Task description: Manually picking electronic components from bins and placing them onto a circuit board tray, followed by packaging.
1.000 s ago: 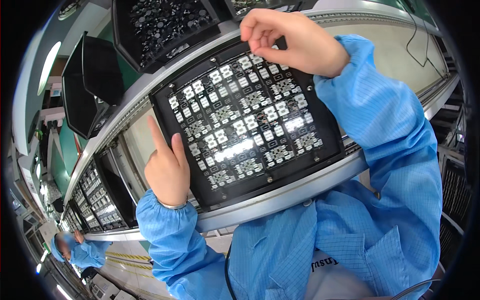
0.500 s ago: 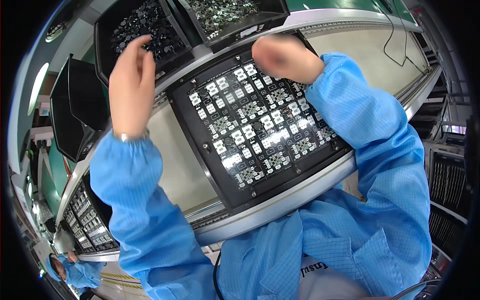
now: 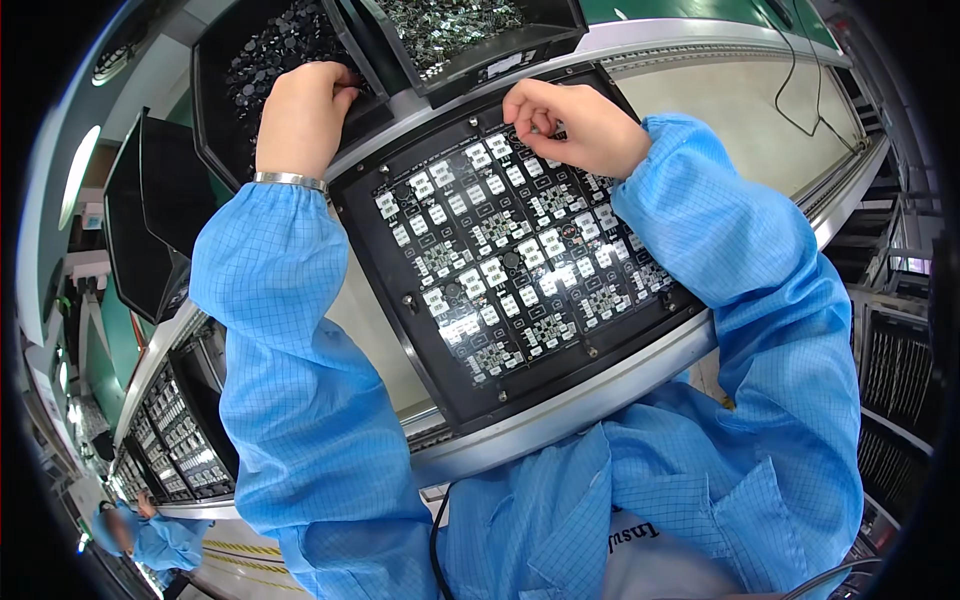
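My left hand [image 3: 305, 115] reaches over the near right part of a black bin [image 3: 208, 95] heaped with dark round parts [image 3: 285, 45]. Its fingers are drawn together, and the tips are partly hidden, so I cannot make out what they hold. A silver band [image 3: 290, 180] circles that wrist. My right hand [image 3: 575, 125] hovers over the far right part of a circuit board panel [image 3: 510, 258], its fingers curled in a pinch with nothing visible between them. The panel, dotted with white pads and small components, lies in a black frame [image 3: 445, 385].
A second black bin [image 3: 515, 65] with small shiny metal parts stands beside the first. Another black bin [image 3: 150, 215] sits at the left. The frame rests on a metal-railed conveyor [image 3: 740, 100]. More panels [image 3: 175, 440] lie lower left, near another person [image 3: 165, 540] in blue.
My left hand has moved right and turned inward, its fingers closing over the bin's near right side. My right hand stays about in place, its curled fingers now showing more clearly.
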`<state>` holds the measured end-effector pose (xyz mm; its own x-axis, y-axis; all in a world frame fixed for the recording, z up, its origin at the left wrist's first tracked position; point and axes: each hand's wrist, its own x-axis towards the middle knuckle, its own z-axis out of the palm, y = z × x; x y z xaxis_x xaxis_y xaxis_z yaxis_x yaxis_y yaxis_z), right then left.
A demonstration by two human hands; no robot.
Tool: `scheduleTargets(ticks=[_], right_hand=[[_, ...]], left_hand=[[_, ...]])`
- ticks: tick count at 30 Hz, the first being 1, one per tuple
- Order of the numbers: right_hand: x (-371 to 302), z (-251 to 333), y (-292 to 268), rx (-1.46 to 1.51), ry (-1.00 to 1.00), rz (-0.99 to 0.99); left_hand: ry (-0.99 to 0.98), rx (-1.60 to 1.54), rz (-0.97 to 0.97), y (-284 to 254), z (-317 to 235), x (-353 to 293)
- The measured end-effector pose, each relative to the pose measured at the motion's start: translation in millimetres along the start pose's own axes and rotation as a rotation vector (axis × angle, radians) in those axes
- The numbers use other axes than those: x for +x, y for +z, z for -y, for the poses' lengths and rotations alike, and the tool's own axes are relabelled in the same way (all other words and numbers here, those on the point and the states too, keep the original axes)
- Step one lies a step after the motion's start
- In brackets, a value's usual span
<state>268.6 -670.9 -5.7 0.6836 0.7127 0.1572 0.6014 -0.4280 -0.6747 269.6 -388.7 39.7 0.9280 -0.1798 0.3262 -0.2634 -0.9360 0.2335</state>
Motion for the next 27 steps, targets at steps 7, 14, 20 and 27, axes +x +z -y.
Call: scheduleTargets(ticks=[7,14,20,27], right_hand=[[1,-1,1,-0.035,-0.015,0.006],[25,18,-31,0.040,-0.255,-0.167],[70,17,-65,0.023,-0.217,-0.288],[113,-30,-38,-0.444,0.103,0.244]], left_hand=[[-0.078,-0.153,0.085,-1,3,8],[-0.042,-0.214,0.162,4,11,17],[-0.078,-0.397,0.094,7,14,22],[-0.239,-0.924,0.000,-17,7,1]])
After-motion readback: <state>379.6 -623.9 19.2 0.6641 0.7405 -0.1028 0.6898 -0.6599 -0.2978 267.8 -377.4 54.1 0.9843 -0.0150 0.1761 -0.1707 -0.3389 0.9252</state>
